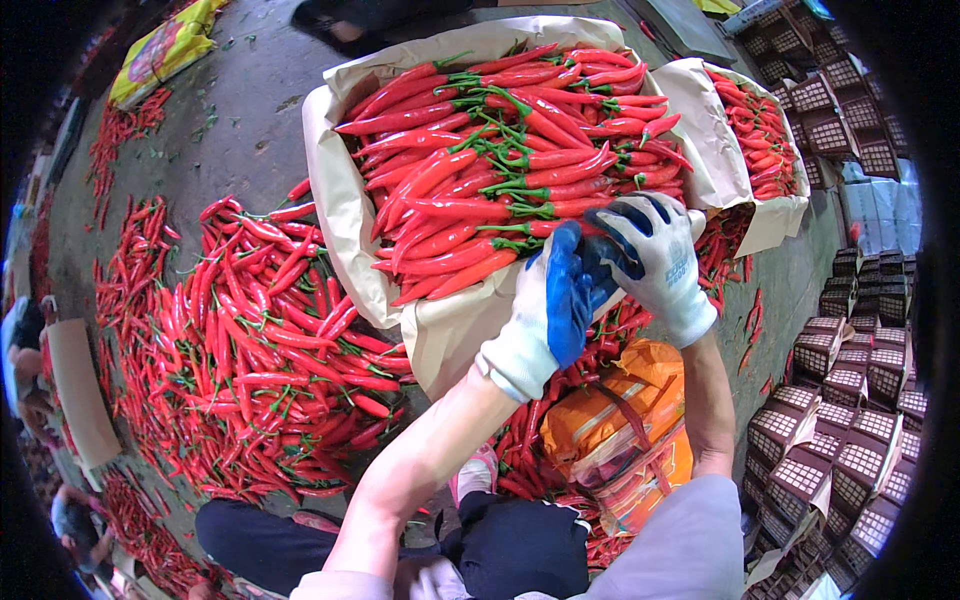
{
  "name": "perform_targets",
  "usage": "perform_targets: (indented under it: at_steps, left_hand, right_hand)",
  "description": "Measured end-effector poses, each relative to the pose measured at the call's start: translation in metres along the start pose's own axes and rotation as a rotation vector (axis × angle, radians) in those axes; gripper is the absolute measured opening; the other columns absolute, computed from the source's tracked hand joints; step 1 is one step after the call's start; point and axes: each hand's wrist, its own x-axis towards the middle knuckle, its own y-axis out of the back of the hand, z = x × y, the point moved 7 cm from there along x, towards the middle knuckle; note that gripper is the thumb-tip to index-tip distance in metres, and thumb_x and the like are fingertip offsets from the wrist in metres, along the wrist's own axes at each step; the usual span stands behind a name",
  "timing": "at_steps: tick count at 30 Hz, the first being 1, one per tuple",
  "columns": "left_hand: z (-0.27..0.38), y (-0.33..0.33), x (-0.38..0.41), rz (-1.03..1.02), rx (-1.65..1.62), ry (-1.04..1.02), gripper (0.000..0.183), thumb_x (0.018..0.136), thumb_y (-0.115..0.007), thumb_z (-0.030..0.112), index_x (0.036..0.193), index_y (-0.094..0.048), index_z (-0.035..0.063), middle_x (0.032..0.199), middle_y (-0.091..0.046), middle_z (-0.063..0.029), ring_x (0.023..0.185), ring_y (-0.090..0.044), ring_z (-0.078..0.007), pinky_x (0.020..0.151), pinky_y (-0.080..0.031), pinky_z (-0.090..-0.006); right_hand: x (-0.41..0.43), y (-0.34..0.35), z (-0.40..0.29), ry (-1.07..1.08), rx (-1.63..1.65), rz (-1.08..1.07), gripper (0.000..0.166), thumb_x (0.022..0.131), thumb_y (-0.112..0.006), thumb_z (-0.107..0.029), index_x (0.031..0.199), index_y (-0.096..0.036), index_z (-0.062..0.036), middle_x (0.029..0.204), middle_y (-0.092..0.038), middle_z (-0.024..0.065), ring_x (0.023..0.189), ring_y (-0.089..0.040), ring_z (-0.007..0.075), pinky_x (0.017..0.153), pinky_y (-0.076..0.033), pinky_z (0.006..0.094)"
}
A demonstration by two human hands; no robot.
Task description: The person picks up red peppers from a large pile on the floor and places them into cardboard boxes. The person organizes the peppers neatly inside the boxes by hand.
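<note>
Both my hands wear white gloves with blue-coated palms. My left hand (551,311) and my right hand (652,255) meet at the lower right edge of a paper-lined container (442,337) full of red chili peppers (442,206). Its peppers lie mostly sideways in rows, many green stems pointing towards the middle. The fingers of both hands are bent and close together over the nearest peppers. Whether anything is between them is hidden by the gloves.
Loose chili piles (262,360) cover the floor at left. A second paper-lined box of chilies (757,142) stands at right. An orange sack (622,435) lies by my legs. Stacked brown crates (810,465) line the right side. People are at far left.
</note>
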Motion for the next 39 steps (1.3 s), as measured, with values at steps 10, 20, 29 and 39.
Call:
perform_targets:
  at_steps: [10, 20, 29, 39]
  left_hand:
    - [0.078, -0.069, -0.118, -0.065, 1.734, -1.194, 0.042, 0.076, -0.073, 0.006, 0.117, -0.065, 0.0043, 0.107, -0.068, -0.0147, 0.094, -0.067, -0.0332, 0.084, -0.054, -0.0388]
    - [0.074, -0.077, -0.092, 0.006, 2.530, -1.195, 0.054, 0.085, -0.068, 0.032, 0.134, -0.056, 0.0114, 0.147, -0.045, -0.0127, 0.140, -0.034, -0.0370, 0.115, -0.023, -0.0553]
    - [0.126, -0.072, -0.074, 0.365, 2.491, -1.189, 0.067, 0.090, -0.059, 0.042, 0.136, -0.048, -0.0054, 0.145, -0.042, -0.0253, 0.142, -0.029, -0.0421, 0.117, -0.016, -0.0549]
    - [0.139, -0.053, -0.058, 0.297, 2.495, -1.021, 0.078, 0.087, -0.063, 0.045, 0.144, -0.038, -0.0032, 0.149, -0.035, -0.0266, 0.140, -0.031, -0.0420, 0.116, -0.021, -0.0525]
  right_hand:
    - [-0.014, -0.011, 0.001, -0.106, -0.095, 0.108, 0.042, 0.073, -0.074, -0.016, 0.115, -0.068, -0.0195, 0.117, -0.062, 0.0030, 0.113, -0.055, 0.0273, 0.098, -0.041, 0.0460]
    - [-0.024, 0.019, 0.039, -0.367, 0.252, 0.410, 0.029, 0.080, -0.067, -0.001, 0.108, -0.069, -0.0072, 0.110, -0.067, 0.0082, 0.109, -0.058, 0.0274, 0.096, -0.044, 0.0386]
    - [0.069, -0.027, 0.016, -0.227, -0.050, 0.198, 0.070, 0.093, -0.051, -0.055, 0.139, -0.047, -0.0029, 0.146, -0.043, 0.0200, 0.138, -0.035, 0.0378, 0.112, -0.027, 0.0487]
    - [0.102, -0.043, 0.006, 0.102, 0.250, 0.034, 0.035, 0.092, -0.059, -0.032, 0.118, -0.062, -0.0083, 0.125, -0.060, 0.0125, 0.121, -0.052, 0.0331, 0.110, -0.034, 0.0468]
